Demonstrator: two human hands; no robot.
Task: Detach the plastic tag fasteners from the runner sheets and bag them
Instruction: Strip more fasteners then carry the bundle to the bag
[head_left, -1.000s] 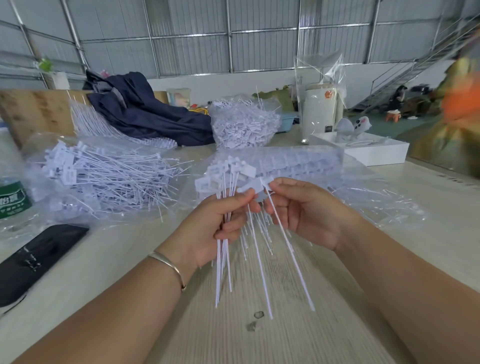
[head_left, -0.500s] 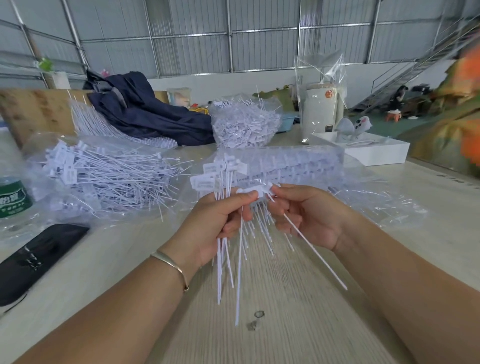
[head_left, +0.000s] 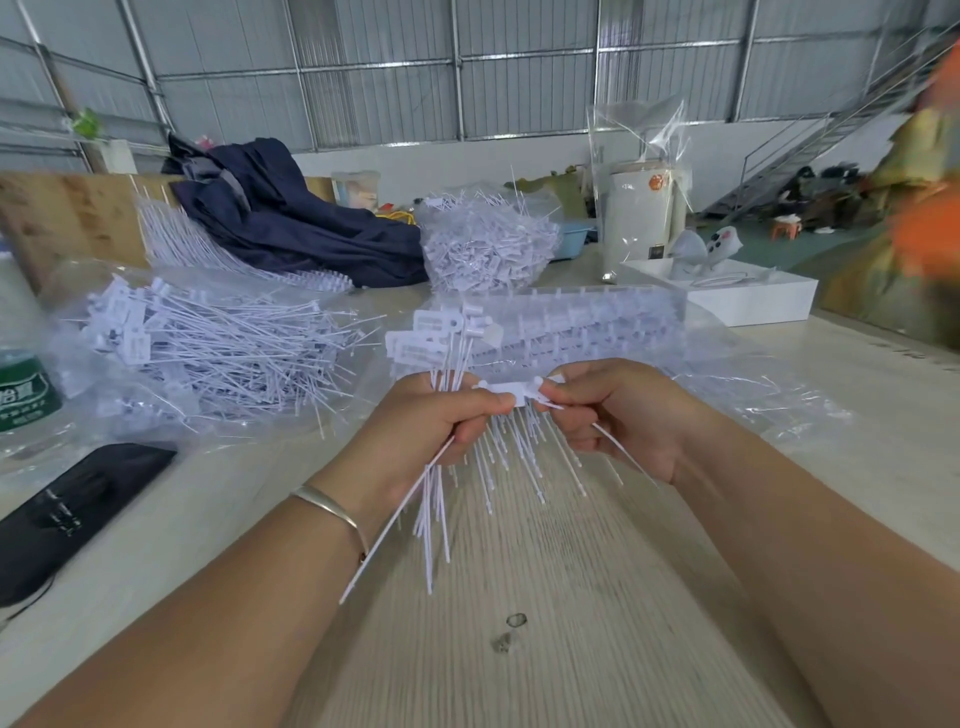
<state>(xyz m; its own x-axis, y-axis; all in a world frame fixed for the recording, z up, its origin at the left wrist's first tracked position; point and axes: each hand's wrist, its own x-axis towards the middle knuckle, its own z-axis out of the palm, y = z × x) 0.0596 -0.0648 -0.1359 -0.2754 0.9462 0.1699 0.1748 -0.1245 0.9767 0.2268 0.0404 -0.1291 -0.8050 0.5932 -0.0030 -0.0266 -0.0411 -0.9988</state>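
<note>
Fasteners (head_left: 441, 467) bunched in our left hand (head_left: 415, 431), right hand (head_left: 618, 415) pinching one tab (head_left: 511, 391), bagged fasteners (head_left: 208, 358) by table's (head_left: 571, 597) left edge, phone (head_left: 67, 514) nearer us.

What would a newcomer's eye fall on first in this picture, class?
Centre: the left hand grips a bundle of white fasteners, and the right hand pinches a runner strip between them. At left lies a bag of loose fasteners; behind it, a dark jacket.
</note>
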